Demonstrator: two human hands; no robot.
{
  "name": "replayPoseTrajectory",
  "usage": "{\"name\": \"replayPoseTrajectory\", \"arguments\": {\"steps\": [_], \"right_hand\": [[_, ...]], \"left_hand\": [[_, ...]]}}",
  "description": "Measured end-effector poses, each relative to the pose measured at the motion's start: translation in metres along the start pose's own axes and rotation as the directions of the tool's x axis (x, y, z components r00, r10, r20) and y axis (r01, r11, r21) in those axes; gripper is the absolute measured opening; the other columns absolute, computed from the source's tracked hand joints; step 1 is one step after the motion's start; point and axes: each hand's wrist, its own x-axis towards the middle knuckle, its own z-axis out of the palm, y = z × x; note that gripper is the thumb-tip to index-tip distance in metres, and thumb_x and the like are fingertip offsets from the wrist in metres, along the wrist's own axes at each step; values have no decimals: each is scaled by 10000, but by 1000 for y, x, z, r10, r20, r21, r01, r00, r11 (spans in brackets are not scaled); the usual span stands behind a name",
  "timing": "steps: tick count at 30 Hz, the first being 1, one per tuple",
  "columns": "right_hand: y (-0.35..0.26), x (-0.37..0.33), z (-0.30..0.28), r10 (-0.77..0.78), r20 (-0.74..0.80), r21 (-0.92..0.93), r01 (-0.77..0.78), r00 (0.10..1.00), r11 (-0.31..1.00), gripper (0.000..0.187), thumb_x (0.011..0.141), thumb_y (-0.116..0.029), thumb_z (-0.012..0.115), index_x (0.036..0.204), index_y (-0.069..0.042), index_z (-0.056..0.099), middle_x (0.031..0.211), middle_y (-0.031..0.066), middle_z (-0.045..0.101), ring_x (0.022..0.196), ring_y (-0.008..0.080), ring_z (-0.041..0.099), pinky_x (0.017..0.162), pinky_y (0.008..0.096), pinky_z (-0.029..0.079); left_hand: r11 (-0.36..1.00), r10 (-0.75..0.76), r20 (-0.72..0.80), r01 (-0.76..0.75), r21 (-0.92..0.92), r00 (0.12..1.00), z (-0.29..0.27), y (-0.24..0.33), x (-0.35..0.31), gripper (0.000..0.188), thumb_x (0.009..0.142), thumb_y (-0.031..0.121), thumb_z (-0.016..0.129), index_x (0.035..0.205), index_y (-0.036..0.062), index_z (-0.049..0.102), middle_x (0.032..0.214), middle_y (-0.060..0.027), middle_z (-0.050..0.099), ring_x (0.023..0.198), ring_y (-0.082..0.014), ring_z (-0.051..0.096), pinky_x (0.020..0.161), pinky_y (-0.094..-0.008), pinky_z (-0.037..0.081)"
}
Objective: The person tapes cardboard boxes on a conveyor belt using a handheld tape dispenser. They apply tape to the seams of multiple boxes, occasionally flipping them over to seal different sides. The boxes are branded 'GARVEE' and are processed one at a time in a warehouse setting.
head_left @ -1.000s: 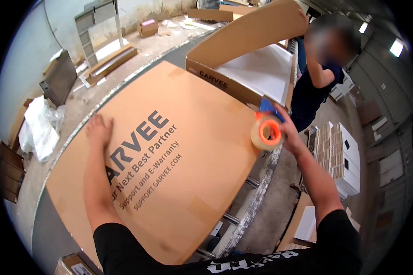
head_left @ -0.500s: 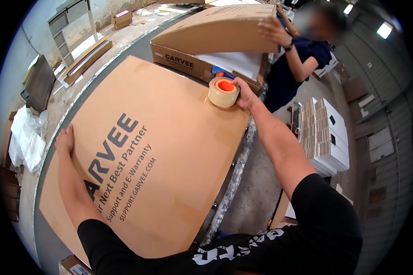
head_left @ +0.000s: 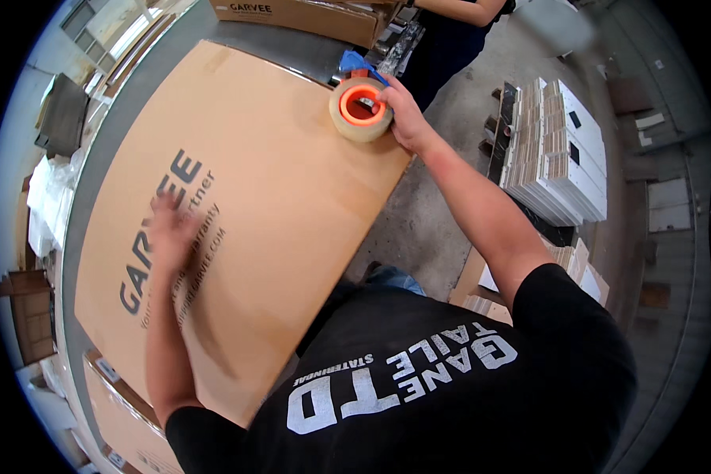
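Observation:
A large flat brown carton (head_left: 268, 158) with dark printing lies on the grey work surface (head_left: 288, 54). At its far right corner, my right hand (head_left: 407, 117) is closed around a tape dispenser (head_left: 356, 63) with blue and red parts. The dispenser carries a wide roll of clear tape (head_left: 361, 136) with an orange core, which rests on or just above the carton's edge. Over the printed part of the carton is my left hand (head_left: 172, 231), smeared by motion. Its fingers are too blurred to read, and I cannot tell whether it touches the cardboard.
Another brown carton (head_left: 308, 22) lies at the far end, beside a co-worker's forearm (head_left: 466, 9). A further carton (head_left: 122, 411) is at the lower left. Stacked white-faced panels (head_left: 557, 150) stand on a pallet to the right. Crumpled plastic wrap (head_left: 51, 197) is at the left.
My left hand has left the carton's left edge and moved in over the printing. The far carton is higher in view. My right hand still holds the tape dispenser at the corner.

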Motion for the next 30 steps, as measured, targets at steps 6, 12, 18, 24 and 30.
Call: {"name": "replayPoseTrajectory", "arguments": {"steps": [6, 12, 18, 24, 30], "right_hand": [[-32, -35, -6, 55, -100, 19, -53, 993, 998, 593, 921, -190, 594, 1464, 27, 497, 1308, 124, 623, 1170, 205, 611, 1017, 336, 481], [-113, -139, -32, -175, 509, -689, 521, 843, 504, 533, 828, -222, 660, 1345, -93, 669, 1411, 194, 565, 1228, 302, 629, 1042, 380, 491], [-203, -186, 34, 222, 669, -735, 675, 709, 62, 495, 815, -345, 658, 1233, -90, 729, 1337, 115, 628, 1147, 321, 659, 990, 391, 532], [-129, -177, 77, 233, 578, -811, 582, 782, 59, 445, 822, -384, 673, 1190, -148, 757, 1136, 135, 677, 1079, 337, 672, 940, 405, 546], [-76, -279, -26, 293, 497, -867, 484, 817, 120, 445, 769, -384, 710, 1151, -159, 753, 1129, 110, 630, 1031, 306, 685, 889, 440, 559]], "left_hand": [[914, 187, 380, -302, 271, 906, 72, 228, -188, 1122, 757, 530, 832, 1623, 81, 278, 1690, -138, 265, 1575, -372, 187, 1250, -545, 209], [837, 39, 155, -117, 535, 987, 87, 213, -202, 1141, 723, 447, 854, 1632, 101, 257, 1703, -114, 230, 1572, -356, 202, 1233, -615, 202], [839, 88, 176, -168, 517, 980, 83, 203, -203, 1066, 770, 463, 817, 1631, 146, 273, 1706, -76, 245, 1572, -320, 219, 1241, -592, 201], [856, 143, 183, -214, 470, 973, 87, 197, -200, 1031, 783, 464, 796, 1624, 149, 290, 1702, -60, 261, 1571, -310, 227, 1246, -587, 189], [869, 179, 164, -234, 437, 970, 90, 187, -207, 992, 799, 438, 766, 1610, 107, 300, 1697, -58, 272, 1574, -296, 220, 1254, -584, 173]]}}
